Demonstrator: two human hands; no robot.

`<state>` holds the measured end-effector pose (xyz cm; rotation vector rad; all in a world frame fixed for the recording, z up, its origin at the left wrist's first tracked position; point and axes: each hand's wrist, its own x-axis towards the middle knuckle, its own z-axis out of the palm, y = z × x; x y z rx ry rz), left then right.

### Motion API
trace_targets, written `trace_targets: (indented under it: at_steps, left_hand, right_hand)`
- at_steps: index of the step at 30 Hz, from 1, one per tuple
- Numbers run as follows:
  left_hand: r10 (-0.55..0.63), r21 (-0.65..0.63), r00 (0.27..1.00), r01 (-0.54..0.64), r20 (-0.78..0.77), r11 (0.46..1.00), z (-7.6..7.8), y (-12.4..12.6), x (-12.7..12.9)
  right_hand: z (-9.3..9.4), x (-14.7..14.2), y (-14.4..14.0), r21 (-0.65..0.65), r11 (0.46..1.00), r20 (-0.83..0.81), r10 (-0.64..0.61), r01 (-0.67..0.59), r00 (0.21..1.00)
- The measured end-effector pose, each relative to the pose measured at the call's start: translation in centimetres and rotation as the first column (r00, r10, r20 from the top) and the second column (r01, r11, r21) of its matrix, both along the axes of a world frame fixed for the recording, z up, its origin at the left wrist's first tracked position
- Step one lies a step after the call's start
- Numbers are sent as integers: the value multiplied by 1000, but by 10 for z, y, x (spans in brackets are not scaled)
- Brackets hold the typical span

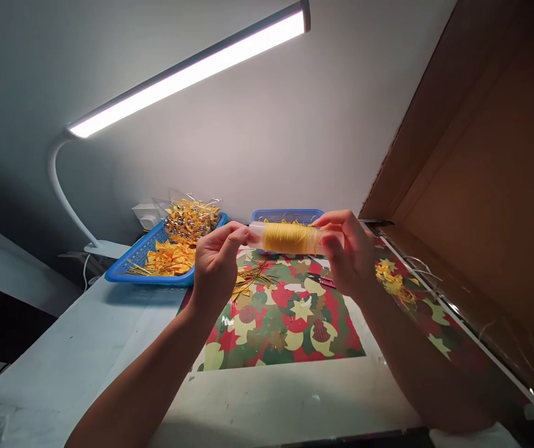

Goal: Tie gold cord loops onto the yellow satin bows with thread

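between left hand (218, 256) and right hand (351, 252) sits a thread-spool (288, 238).

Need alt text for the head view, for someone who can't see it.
Left hand and right hand hold a yellow thread spool by its ends above a patterned sheet. To the left is a blue basket of yellow pieces, with a lit lamp above.
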<state>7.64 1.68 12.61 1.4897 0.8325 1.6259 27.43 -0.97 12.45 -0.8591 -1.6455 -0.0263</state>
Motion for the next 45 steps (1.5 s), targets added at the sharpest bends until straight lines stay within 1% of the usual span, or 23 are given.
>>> trace_targets:
  at_steps: [4,7,10,12,14,16,19,21,25,27,30,33,36,39,42,45]
  left_hand:
    - [62,52,997,-60,-48,997,0,0,-3]
    - [99,70,995,-97,-25,993,2,-1,-5]
    - [129,115,992,-128,1,985,4,-3,-5]
    - [171,142,985,-171,16,975,5,-4,-4]
    - [207,145,978,-206,14,968,6,-5,-4]
    - [217,128,976,-212,-22,969,6,-4,-5]
    - [183,84,977,-175,-107,981,5,-1,-7]
    - [133,46,982,-128,-132,991,5,0,-8]
    - [22,-46,993,-28,-119,999,7,-3,-7]
    - [-3,-69,994,-5,-113,998,8,-4,-7]
    - [-13,-58,994,7,-104,998,8,-5,-7]
    - [-13,-2,996,13,-87,1000,8,-5,-7]
    - [-52,65,996,57,-72,996,10,-10,-7]
    - [-46,155,991,65,-124,986,12,-17,-7]
    - [-1,302,982,60,-191,951,14,-21,-7]
    - [33,431,979,58,-201,901,12,-20,-8]
  right_hand:
    - [-3,5,6,-28,1000,-23,3,-4,1000]
    - [-6,8,11,-39,999,-71,20,-23,997]
    - [-6,10,12,-38,999,-86,29,-32,996]
    - [-6,10,12,-42,998,-95,41,-45,995]
    - [-7,10,12,-49,996,-109,64,-70,992]
    - [-8,10,12,-56,995,-121,78,-85,990]
    - [-9,10,13,-62,996,-126,63,-71,990]
    - [-9,10,14,-71,996,-127,52,-62,991]
    - [-9,9,13,-75,995,-118,56,-65,991]
    - [-9,9,13,-63,995,-117,73,-81,990]
    - [-9,9,13,-77,988,-165,123,-137,979]
    - [-8,7,15,-152,961,-293,180,-231,939]
    - [-7,5,20,-226,907,-450,227,-356,864]
    - [-7,2,23,-280,854,-537,240,-439,809]
    - [-7,-1,23,-308,815,-582,246,-491,775]
    - [-7,-3,21,-306,804,-603,251,-510,758]
